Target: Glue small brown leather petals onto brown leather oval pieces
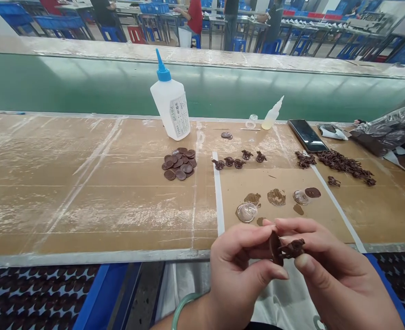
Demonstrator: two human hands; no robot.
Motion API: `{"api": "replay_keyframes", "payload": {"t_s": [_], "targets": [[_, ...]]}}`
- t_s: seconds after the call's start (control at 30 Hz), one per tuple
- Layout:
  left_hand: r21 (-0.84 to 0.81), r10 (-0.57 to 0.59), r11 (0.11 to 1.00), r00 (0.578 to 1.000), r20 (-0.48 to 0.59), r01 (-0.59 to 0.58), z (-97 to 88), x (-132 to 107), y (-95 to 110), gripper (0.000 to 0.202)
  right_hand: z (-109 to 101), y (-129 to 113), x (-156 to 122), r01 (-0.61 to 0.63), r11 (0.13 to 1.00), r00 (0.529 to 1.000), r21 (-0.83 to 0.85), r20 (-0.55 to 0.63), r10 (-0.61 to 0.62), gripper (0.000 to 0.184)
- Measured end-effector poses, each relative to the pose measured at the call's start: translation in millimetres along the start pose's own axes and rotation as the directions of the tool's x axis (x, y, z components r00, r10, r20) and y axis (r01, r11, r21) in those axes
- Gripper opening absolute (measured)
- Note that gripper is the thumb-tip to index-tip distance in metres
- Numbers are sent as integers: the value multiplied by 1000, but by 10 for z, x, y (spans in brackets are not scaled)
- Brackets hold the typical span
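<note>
Between the thumb and fingers of my left hand (240, 266) is a round brown disc (276, 248), held on edge. My right hand (333, 266) pinches a small brown figurine (292, 248), whose base end meets the face of the disc. Both hands are close together over the table's front edge. Just beyond them, a clear glossy puddle (247, 212) and a second puddle with a brown disc (313, 192) beside it lie on a cardboard sheet (250, 178). Several finished-looking figurines (238, 163) on discs stand behind.
A pile of brown discs (179, 164) lies left of centre, with a large white bottle (171, 110) behind it. At the right are a small glue bottle (273, 114), a phone (307, 135), heaped figurines (345, 164) and a black plastic bag (388, 128). Trays of discs (34, 293) flank my lap.
</note>
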State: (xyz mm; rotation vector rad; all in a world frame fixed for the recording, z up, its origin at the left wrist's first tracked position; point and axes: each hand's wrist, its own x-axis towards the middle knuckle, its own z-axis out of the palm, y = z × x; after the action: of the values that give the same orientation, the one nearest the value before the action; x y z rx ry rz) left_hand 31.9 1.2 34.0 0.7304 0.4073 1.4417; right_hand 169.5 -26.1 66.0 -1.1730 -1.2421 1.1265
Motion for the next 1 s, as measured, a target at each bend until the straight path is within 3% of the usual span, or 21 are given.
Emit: {"api": "replay_keyframes", "payload": {"t_s": [0.57, 1.0], "targets": [[129, 9, 992, 997, -77, 1, -8, -21, -13, 33, -40, -45, 16, 98, 976, 995, -194, 36, -93, 10], [173, 30, 984, 999, 11, -32, -95, -40, -40, 30, -70, -96, 120, 274, 935, 961, -226, 101, -257, 7]]}}
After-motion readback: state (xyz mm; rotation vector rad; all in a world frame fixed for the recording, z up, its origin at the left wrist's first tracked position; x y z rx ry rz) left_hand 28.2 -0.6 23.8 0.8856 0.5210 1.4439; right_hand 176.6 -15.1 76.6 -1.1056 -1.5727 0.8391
